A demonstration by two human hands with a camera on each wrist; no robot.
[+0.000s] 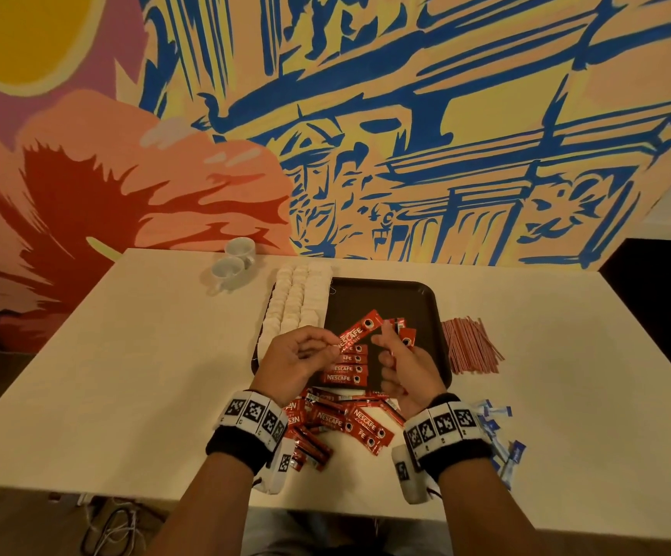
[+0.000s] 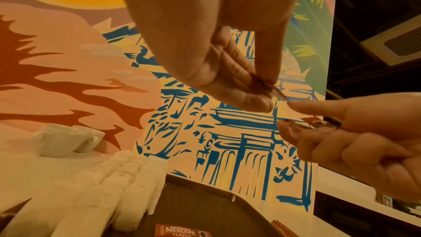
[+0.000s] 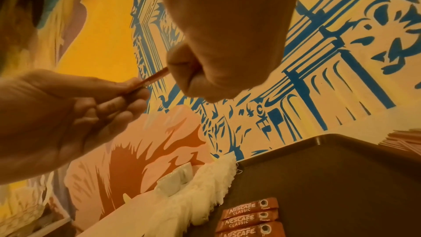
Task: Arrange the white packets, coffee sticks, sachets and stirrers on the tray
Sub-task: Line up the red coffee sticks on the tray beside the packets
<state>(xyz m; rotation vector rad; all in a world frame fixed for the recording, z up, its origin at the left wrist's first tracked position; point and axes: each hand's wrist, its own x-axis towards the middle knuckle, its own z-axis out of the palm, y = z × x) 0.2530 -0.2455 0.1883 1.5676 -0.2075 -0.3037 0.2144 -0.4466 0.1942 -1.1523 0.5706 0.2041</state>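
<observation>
A black tray (image 1: 386, 298) lies at the table's middle. Rows of white packets (image 1: 297, 302) fill its left side, and a short column of red coffee sticks (image 1: 345, 369) lies at its near edge. Above them my left hand (image 1: 327, 347) pinches one end of a single coffee stick (image 1: 359, 331), whose far end reaches my right hand's fingers (image 3: 177, 60). My right hand (image 1: 390, 355) grips a small bundle of coffee sticks (image 1: 407, 338). A loose pile of coffee sticks (image 1: 341, 423) lies between my wrists. Red stirrers (image 1: 470, 347) lie right of the tray, and blue sachets (image 1: 498, 435) by my right wrist.
Two white cups (image 1: 233, 266) stand at the back left of the white table (image 1: 125, 355), close to the painted wall. The tray's right half is bare (image 3: 330, 177). The table's front edge runs just below my wrists.
</observation>
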